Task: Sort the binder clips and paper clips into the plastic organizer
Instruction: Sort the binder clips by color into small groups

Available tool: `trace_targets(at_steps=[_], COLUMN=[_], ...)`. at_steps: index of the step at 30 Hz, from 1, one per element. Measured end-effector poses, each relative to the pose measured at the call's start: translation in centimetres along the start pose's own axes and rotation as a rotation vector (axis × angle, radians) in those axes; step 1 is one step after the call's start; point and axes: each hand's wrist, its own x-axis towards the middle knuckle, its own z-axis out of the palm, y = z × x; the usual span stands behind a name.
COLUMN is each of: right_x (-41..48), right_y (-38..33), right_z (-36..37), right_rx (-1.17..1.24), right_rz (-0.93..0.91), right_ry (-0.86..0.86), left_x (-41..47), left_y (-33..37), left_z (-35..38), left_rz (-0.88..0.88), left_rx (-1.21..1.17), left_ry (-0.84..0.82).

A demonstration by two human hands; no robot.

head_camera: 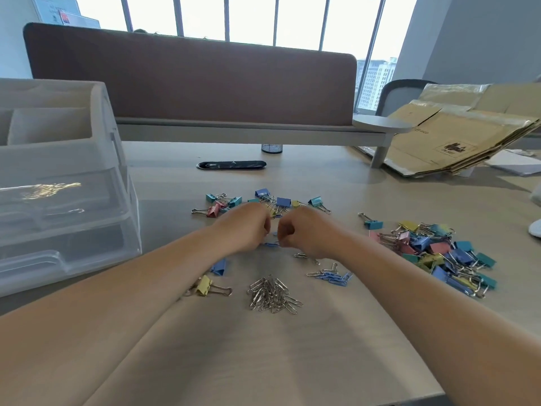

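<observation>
Plastic organizer (58, 186) sits at the left, its insides blurred. Mid-table the left hand (248, 227) and right hand (301, 232) curl together over a blue paper clip (270, 244); whether they pinch it, I cannot tell. Sorting seems underway; next comes a leftward carry. Binder clips (439, 253) heap rightward.

An office workstation high above a city: a pale wood tabletop (322, 186) backs onto a brown fabric desk divider (190, 83), with a black cable port (231, 165) set into the surface and a mesh pen cup (272, 148) beneath the divider's shelf. Tall windows (251, 16) look out on tower blocks (377, 80). A grey office chair (401, 92) and flattened cardboard boxes (456, 133) sit at right; coloured binder clips (439, 253), paper clips (272, 294) and a plastic organizer (58, 183) lie on the tabletop.
</observation>
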Motion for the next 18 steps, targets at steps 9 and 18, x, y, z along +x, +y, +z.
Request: trace_targets(at_steps=[9,18], right_x=[0.6,-0.9], right_y=[1.8,4.6], right_z=[0.2,-0.2], right_rx=[0.049,0.002], right_rz=[0.075,0.169], right_ry=[0.15,0.034], left_x=[0.6,1.3], left_y=[-0.3,1.2], left_z=[0.4,0.9], left_rz=[0.035,0.136], left_rx=[-0.023,0.042], left_ry=[-0.066,-0.133])
